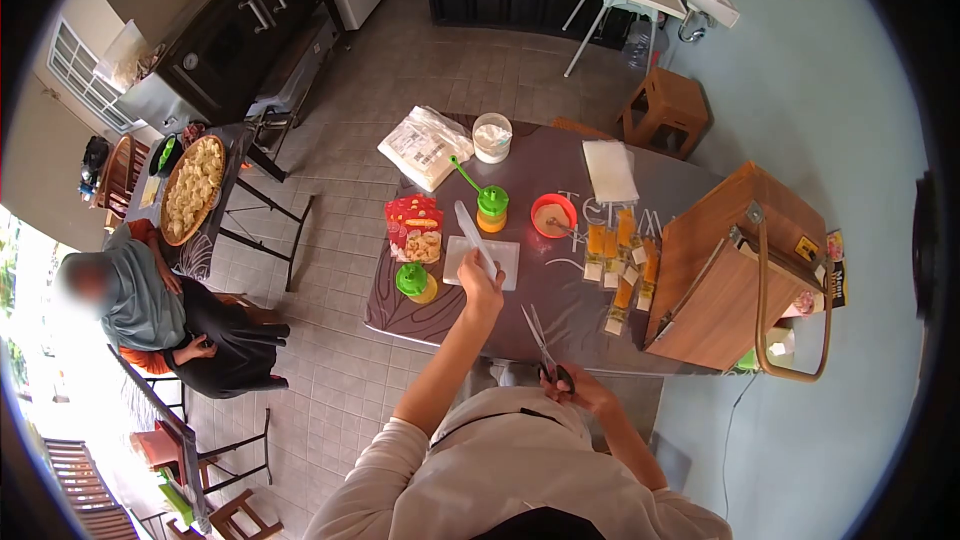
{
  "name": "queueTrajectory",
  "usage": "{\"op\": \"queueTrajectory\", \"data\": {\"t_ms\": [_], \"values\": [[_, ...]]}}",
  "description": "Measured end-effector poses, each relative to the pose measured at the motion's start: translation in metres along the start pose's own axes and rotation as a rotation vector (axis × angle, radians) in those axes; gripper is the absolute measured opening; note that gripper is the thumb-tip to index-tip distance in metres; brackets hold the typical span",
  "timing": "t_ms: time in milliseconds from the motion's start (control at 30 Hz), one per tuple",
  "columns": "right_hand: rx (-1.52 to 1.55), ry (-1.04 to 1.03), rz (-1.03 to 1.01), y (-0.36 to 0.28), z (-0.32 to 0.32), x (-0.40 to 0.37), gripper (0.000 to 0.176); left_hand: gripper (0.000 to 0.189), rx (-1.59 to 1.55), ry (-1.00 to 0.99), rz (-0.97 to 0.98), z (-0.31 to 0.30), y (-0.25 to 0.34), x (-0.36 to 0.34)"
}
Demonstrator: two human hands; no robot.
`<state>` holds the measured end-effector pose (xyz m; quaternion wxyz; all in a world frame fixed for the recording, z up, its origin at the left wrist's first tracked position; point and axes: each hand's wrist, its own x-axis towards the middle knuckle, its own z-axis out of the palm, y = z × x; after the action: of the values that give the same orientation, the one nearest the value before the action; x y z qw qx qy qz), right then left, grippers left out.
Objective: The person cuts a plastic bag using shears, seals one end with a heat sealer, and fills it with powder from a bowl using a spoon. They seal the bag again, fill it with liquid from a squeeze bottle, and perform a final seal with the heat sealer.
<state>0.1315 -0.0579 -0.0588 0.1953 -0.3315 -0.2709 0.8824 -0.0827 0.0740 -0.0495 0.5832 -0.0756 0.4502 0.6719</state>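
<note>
My left hand (482, 282) is closed around the lower end of a long, narrow, translucent plastic piece, perhaps a folded bag (468, 225), and holds it above a white board (508, 262). Low in front of my body, my right hand (582, 390) grips scissors (541, 335) by the dark handles, their blades parted and pointing at the table. Close to my left hand are red printed packets (412, 225) and two green-lidded jars with yellow contents, one jar (492, 208) behind and the other jar (415, 283) to the left.
A red bowl (554, 215) of brown powder, packed yellow sticks (625, 265), white sheets (610, 171), a white tub (492, 138) and a wrapped package (425, 145) share the table. A large wooden box (730, 265) stands right. A seated person (145, 300) is left, near a dough-filled basket (195, 190).
</note>
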Motion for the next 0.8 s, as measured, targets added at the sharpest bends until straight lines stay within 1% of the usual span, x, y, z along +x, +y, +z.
{"op": "queueTrajectory", "data": {"t_ms": [33, 100, 133, 200, 267, 333, 400, 433, 500, 767, 800], "values": [[0.004, 0.004, -0.003, -0.009, 0.008, -0.002, 0.046, 0.010, 0.000, -0.064, -0.001, -0.002, 0.000, 0.003], [-0.204, 0.000, -0.150, -0.024, 0.019, -0.003, 0.049, 0.010, 0.001, -0.099, -0.014, -0.005, -0.002, 0.008], [-0.200, 0.005, -0.154, -0.032, 0.026, -0.004, 0.049, 0.010, -0.004, -0.133, -0.023, -0.004, -0.002, 0.007], [-0.203, -0.103, -0.214, -0.046, 0.036, -0.005, 0.031, 0.011, 0.018, -0.108, -0.029, 0.001, -0.003, 0.003], [-0.219, -0.070, -0.225, -0.049, 0.037, 0.000, 0.030, 0.011, 0.035, -0.079, -0.033, 0.009, -0.004, -0.004], [-0.236, -0.039, -0.234, -0.050, 0.037, 0.003, 0.029, 0.015, 0.043, -0.006, -0.002, 0.018, -0.004, -0.012], [-0.288, 0.044, -0.243, -0.051, 0.037, 0.005, 0.027, 0.014, 0.064, 0.014, 0.007, 0.021, -0.005, -0.015], [-0.289, 0.044, -0.242, -0.052, 0.037, 0.005, 0.027, 0.013, 0.086, 0.036, 0.016, 0.021, -0.005, -0.016], [-0.223, 0.020, -0.250, -0.053, 0.037, 0.005, 0.026, 0.013, 0.106, 0.019, 0.017, 0.019, -0.006, -0.016], [-0.254, 0.022, -0.202, -0.052, 0.033, 0.007, 0.026, 0.014, 0.139, -0.047, 0.104, 0.002, -0.019, 0.008], [-0.238, 0.021, -0.197, -0.052, 0.033, 0.007, 0.027, 0.015, 0.136, -0.039, 0.172, 0.000, -0.022, 0.014]]}}
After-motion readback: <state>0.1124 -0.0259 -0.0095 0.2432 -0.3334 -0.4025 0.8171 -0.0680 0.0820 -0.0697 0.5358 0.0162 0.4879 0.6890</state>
